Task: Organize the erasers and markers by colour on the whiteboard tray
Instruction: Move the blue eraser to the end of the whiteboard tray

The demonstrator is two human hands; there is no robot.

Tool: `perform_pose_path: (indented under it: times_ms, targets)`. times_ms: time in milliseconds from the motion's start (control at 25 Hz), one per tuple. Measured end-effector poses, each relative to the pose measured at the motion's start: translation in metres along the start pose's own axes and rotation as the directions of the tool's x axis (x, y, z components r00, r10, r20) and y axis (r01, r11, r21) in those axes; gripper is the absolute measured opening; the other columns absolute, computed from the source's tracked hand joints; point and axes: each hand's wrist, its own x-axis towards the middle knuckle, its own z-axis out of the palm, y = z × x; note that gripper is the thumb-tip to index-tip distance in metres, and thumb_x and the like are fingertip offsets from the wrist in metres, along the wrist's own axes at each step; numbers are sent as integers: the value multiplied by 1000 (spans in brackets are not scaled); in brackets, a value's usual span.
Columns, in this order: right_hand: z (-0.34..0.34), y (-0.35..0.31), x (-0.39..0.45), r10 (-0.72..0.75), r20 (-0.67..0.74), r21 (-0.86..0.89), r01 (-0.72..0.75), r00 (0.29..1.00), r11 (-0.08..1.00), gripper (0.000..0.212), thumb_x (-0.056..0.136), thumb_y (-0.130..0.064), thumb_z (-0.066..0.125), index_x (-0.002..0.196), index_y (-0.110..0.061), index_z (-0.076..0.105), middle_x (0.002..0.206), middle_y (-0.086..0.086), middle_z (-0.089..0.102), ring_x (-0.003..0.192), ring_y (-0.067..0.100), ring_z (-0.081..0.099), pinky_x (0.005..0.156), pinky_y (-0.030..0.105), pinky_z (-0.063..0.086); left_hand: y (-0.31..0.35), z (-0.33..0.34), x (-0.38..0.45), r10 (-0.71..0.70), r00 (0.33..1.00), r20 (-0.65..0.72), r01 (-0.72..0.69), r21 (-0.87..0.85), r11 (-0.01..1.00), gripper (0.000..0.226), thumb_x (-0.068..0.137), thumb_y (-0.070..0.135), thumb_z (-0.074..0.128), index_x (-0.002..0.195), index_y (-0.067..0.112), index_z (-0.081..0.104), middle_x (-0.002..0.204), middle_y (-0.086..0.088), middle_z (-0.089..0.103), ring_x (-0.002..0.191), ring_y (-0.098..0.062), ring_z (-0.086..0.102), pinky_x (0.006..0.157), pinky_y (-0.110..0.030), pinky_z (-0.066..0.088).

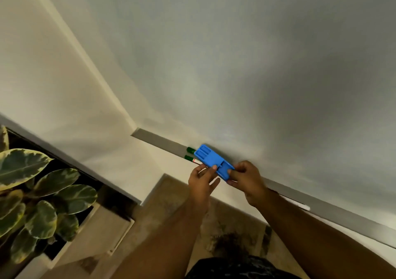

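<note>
A blue eraser (211, 158) lies slanted over the grey whiteboard tray (158, 140), under the whiteboard (235, 64). My right hand (246, 179) pinches the eraser's near end. My left hand (202, 179) touches its lower edge with fingertip and thumb. Two green-capped markers (189, 153) lie side by side on the tray just left of the eraser, their bodies partly hidden under it. A white marker end (304, 207) pokes out on the tray beyond my right forearm.
A potted plant with variegated leaves (38, 193) stands at the lower left in a pale planter. A cream wall (53, 75) borders the board's left side. Patterned floor (171, 214) lies below the tray.
</note>
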Motion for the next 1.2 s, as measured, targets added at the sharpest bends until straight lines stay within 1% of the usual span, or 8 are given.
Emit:
perform_pose_path:
  times_ms: [120, 280, 400, 480, 680, 880, 1000, 1200]
  targets:
    - [32, -15, 0, -36, 98, -39, 40, 995, 998, 20, 95, -1, 69, 110, -13, 64, 111, 12, 71, 99, 21, 72, 70, 24, 62, 30, -17, 17, 36, 992, -118, -43, -53, 998, 42, 87, 14, 80, 123, 7, 60, 111, -19, 76, 102, -31, 76, 80, -42, 64]
    - [30, -27, -12, -6, 188, -130, 31, 982, 991, 16, 98, -9, 68, 112, -14, 68, 109, 11, 74, 103, 28, 73, 88, 40, 60, 79, -34, 61, 86, 935, -345, -104, -32, 994, 39, 90, 7, 75, 124, -4, 59, 118, -26, 70, 107, -36, 72, 90, -51, 60]
    - [5, -23, -15, 61, 210, -246, -7, 976, 969, 15, 98, -11, 68, 113, -9, 69, 108, 14, 75, 101, 31, 74, 85, 40, 59, 115, -50, 97, 85, 876, -475, -114, -32, 993, 47, 90, 7, 76, 129, -7, 54, 123, -29, 66, 115, -38, 67, 96, -56, 57]
    - [-12, -17, -15, 103, 150, -284, -57, 983, 957, 16, 97, -10, 69, 113, -9, 69, 107, 14, 76, 100, 32, 74, 82, 39, 59, 133, -63, 119, 78, 842, -533, -112, -31, 993, 48, 90, 9, 76, 131, -5, 54, 126, -27, 64, 116, -38, 66, 97, -55, 56]
    - [-42, 1, -11, 204, 27, -268, -189, 979, 945, 11, 100, -11, 65, 109, -10, 71, 105, 13, 77, 99, 32, 73, 76, 35, 57, 162, -85, 166, 97, 829, -550, -128, -18, 992, 44, 96, 9, 67, 137, -3, 54, 134, -24, 63, 120, -37, 65, 103, -48, 54]
    - [-65, 5, -2, 213, -40, -237, -217, 976, 947, 11, 100, -15, 66, 108, -15, 74, 98, 7, 80, 95, 29, 76, 75, 35, 59, 172, -103, 188, 128, 824, -552, -4, 219, 976, 41, 98, 16, 58, 136, 0, 57, 141, -21, 60, 131, -35, 58, 110, -46, 49]
    - [-80, 7, 4, 175, -103, -192, -192, 979, 962, 9, 98, -16, 70, 104, -17, 75, 93, 6, 81, 92, 28, 77, 79, 38, 60, 154, -95, 176, 81, 855, -512, -8, 143, 990, 46, 99, 8, 59, 144, 1, 50, 141, -25, 58, 129, -37, 59, 107, -47, 51]
    - [-93, 4, 12, 144, -145, -152, -165, 979, 974, 9, 97, -13, 69, 102, -12, 77, 88, 8, 80, 82, 23, 76, 73, 32, 59, 127, -75, 154, 68, 859, -507, -48, 52, 997, 54, 94, 3, 67, 145, 4, 50, 133, -24, 62, 123, -37, 62, 103, -51, 54]
